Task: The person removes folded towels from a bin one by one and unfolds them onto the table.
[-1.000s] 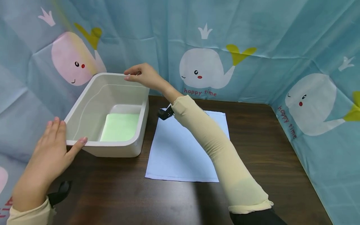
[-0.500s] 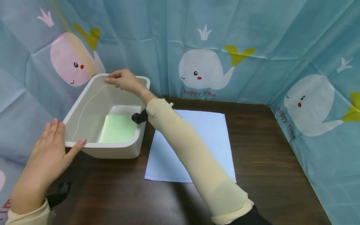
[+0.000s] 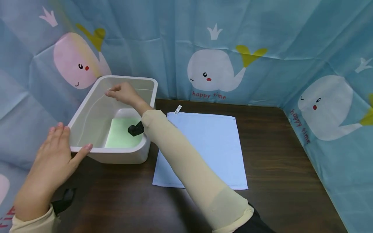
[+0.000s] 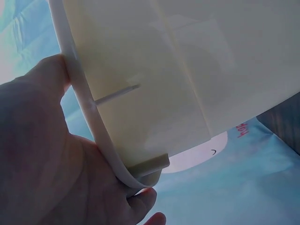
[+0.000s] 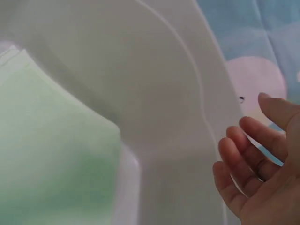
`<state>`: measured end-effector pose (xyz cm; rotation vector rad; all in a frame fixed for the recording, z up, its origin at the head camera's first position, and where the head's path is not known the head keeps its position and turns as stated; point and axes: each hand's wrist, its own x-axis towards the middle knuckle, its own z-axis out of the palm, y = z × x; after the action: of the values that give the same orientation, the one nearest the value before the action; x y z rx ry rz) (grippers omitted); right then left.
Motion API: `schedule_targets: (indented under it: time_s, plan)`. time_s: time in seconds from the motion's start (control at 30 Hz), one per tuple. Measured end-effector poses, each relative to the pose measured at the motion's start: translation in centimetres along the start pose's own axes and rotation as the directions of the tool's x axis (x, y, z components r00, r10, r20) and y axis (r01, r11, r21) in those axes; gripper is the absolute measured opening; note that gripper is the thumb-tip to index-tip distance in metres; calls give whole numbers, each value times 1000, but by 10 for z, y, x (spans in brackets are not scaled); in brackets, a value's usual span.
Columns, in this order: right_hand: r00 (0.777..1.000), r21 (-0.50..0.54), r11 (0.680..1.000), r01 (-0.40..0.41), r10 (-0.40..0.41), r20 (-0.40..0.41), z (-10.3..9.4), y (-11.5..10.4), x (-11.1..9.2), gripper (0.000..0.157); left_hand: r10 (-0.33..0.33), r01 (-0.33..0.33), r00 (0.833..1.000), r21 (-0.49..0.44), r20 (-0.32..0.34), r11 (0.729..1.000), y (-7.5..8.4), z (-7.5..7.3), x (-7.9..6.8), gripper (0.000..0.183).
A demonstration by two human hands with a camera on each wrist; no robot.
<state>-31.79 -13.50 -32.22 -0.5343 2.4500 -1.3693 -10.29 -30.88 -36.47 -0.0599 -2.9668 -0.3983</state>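
A white plastic tub (image 3: 110,150) stands at the back left of the table, with a flat pale-green piece (image 3: 118,135) on its floor. My left hand (image 3: 52,158) rests on its near-left corner, fingers and thumb spread along the rim; the left wrist view shows the palm side of that hand (image 4: 51,150) against the rim. Over the tub, towards its far left, is my right hand (image 3: 124,94). In the right wrist view, the fingers of this hand (image 5: 262,159) are loosely bent and nothing is between them, with the tub's inner wall (image 5: 154,93) behind.
A light-blue cloth (image 3: 209,145) with a small white tag (image 3: 177,109) lies flat on the dark wooden table (image 3: 276,155), right of the tub; the right forearm crosses over it. Blue whale-print curtains (image 3: 163,35) hang behind and on both sides.
My right hand has moved left from the tub's back rim and slightly down, to over the tub's inside. The left hand stays on the rim.
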Motion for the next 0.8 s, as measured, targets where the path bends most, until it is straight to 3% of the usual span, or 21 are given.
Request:
schedule_targets:
  time_s: [0.37, 0.63, 0.8]
  plan:
    - [987, -76, 984, -161, 159, -31, 8, 22, 4, 20, -3, 3, 1000, -24, -5, 1000, -1, 2, 2, 91]
    - [967, -39, 966, -255, 254, -29, 11, 18, 5, 42, -7, 7, 1000, -27, 5, 1000, 0, 1, 1, 91]
    - [971, -157, 959, -237, 228, -75, 18, 8, 5, 40, -8, 8, 1000, -37, 0, 999, 2, 0, 1, 91]
